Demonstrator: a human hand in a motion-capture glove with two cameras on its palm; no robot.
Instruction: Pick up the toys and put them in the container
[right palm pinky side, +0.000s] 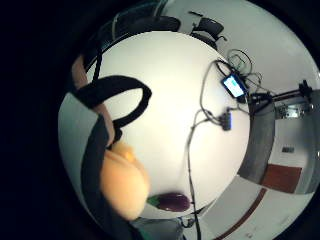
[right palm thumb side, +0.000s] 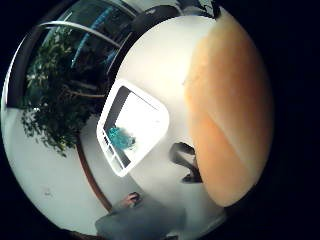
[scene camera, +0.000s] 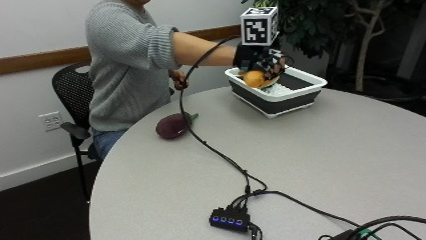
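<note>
Midway through the transfer, the gloved right hand (scene camera: 261, 64) grasped an orange toy (scene camera: 255, 78) above the near rim of the container (scene camera: 303, 95), probably needing only release inside, while the eggplant toy (scene camera: 172, 125) waited on the table (scene camera: 333, 160).

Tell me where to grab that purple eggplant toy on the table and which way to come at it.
Take the eggplant across its fat purple middle, coming down from above. It lies on its side on the table with bare tabletop on both long sides, so fingers and thumb can straddle it. The green stem end looks too narrow. The right hand is now holding the orange toy over the container.
</note>
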